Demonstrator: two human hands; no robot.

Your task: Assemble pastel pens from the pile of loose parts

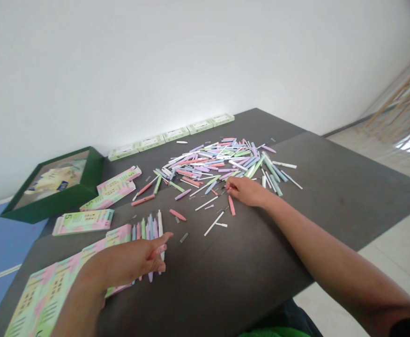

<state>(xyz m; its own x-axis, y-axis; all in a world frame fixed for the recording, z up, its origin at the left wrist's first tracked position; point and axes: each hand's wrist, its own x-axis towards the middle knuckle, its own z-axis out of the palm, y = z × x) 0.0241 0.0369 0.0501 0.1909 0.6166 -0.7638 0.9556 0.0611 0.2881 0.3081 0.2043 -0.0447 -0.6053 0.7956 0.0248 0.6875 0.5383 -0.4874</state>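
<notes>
My left hand [145, 256] hovers over a row of pastel pens [151, 225] lined up side by side at the front left. Its fingers are curled, with one digit stretched out. A pinkish bit shows between them, too small to name surely. My right hand [245, 190] is at the near edge of a large heap of loose pens and pen parts [212, 159]. Its fingertips are pinched together; what they hold is hidden. Close by lie a red pen barrel [232, 206], a thin white refill [214, 223] and a small white piece [221, 225].
Printed pink-and-green packs [83, 221] lie at the left, several more toward the front. A green box [55, 185] with plastic bags inside stands at the table's left edge. Flat green-white boxes [175, 134] line the wall. Small clear caps [184, 238] lie mid-table.
</notes>
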